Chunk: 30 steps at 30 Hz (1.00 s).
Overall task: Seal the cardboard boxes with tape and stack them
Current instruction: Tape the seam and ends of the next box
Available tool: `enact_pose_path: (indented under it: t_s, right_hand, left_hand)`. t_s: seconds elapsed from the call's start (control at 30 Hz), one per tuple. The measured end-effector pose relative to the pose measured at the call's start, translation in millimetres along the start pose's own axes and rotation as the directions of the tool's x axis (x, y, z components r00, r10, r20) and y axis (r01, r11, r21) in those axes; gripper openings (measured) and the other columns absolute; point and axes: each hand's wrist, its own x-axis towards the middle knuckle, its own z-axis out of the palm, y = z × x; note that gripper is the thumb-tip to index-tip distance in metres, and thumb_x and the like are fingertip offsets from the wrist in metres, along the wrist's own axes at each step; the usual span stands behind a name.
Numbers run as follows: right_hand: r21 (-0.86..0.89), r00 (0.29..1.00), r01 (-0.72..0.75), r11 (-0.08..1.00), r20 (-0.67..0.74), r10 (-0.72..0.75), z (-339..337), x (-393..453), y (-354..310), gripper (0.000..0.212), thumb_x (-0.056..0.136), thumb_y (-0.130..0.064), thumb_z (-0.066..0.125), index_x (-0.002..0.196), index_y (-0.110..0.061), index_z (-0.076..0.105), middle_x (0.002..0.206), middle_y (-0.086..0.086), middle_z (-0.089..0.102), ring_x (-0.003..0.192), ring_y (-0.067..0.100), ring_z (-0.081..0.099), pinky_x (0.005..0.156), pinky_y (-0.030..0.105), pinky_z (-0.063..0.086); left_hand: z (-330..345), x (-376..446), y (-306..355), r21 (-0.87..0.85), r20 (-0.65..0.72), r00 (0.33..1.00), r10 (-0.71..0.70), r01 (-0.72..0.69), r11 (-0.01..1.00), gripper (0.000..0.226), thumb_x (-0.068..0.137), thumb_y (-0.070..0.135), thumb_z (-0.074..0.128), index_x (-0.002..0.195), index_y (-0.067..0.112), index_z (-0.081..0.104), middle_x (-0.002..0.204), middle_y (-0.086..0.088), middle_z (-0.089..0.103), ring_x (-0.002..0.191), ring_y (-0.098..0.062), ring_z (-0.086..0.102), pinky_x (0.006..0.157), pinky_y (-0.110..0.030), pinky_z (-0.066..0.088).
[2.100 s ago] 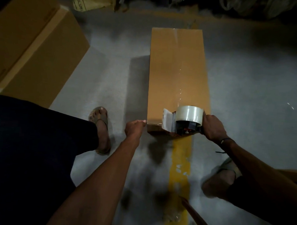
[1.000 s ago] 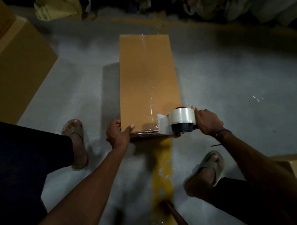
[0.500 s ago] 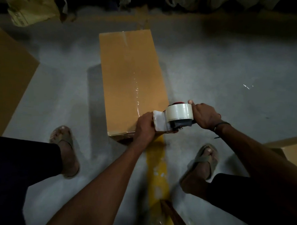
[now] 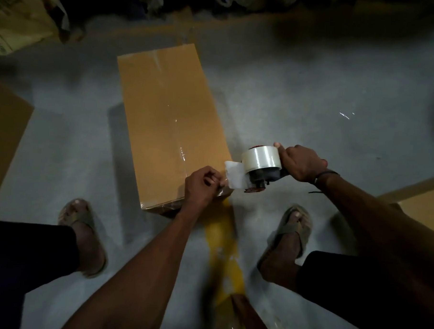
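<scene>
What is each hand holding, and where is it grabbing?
The right hand grips the tape dispenser by its handle. The left hand pinches the loose tape end at the box's near corner.

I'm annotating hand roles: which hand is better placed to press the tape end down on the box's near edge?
Left, probably. The left hand is already at the box's near right corner, fingers pinching the tape end by the dispenser. The right hand is occupied with its grip on the dispenser handle, off the box.

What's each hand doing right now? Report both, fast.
Left hand: closed, pinching the loose tape end at the near end of the cardboard box.
Right hand: closed around the tape dispenser handle.
</scene>
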Motion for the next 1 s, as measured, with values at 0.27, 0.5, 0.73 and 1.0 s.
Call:
enact_pose_path:
  t_s: [0.27,0.5,0.73,1.0]
  right_hand:
    - [-0.044,0.999,0.023,0.999,0.033,-0.022,12,9,-13,0.081,0.103,-0.064,0.006,0.062,-0.015,0.057,0.062,0.004,0.058,0.065,0.021,0.058,0.07,0.035,0.042]
    - [-0.073,0.998,0.031,0.997,0.057,-0.027,7,21,-12,0.078,0.102,-0.066,0.006,0.068,-0.019,0.058,0.066,0.002,0.06,0.065,0.018,0.058,0.069,0.034,0.042]
    - [-0.063,0.998,-0.059,0.996,-0.032,0.057,16,12,-15,0.07,0.104,-0.062,0.011,0.065,-0.02,0.052,0.061,-0.001,0.052,0.058,0.014,0.049,0.063,0.033,0.036]
    - [0.027,0.951,-0.282,0.959,-0.127,0.283,28,1,-5,0.071,0.105,-0.062,0.013,0.065,-0.017,0.052,0.061,0.0,0.046,0.062,0.026,0.049,0.064,0.035,0.035]
  left_hand:
    - [0,24,18,-0.097,0.244,0.927,-0.285,0.316,0.944,0.068,0.075,0.082,0.052,0.082,0.018,0.071,0.083,-0.006,0.072,0.085,-0.027,0.066,0.086,-0.037,0.05]
    - [20,37,60,0.118,0.417,0.772,-0.48,0.478,0.871,0.15,0.025,0.109,0.057,0.151,0.03,0.043,0.15,-0.004,0.042,0.137,-0.034,0.042,0.104,-0.048,0.047]
    - [32,49,55,0.137,0.306,0.796,-0.522,0.506,0.852,0.141,0.018,0.101,0.07,0.135,0.025,0.056,0.134,-0.008,0.059,0.115,-0.036,0.06,0.084,-0.045,0.059]
    - [22,50,50,0.119,0.356,0.781,-0.514,0.507,0.854,0.143,0.03,0.107,0.061,0.143,0.02,0.054,0.143,-0.005,0.06,0.12,-0.036,0.064,0.103,-0.054,0.05]
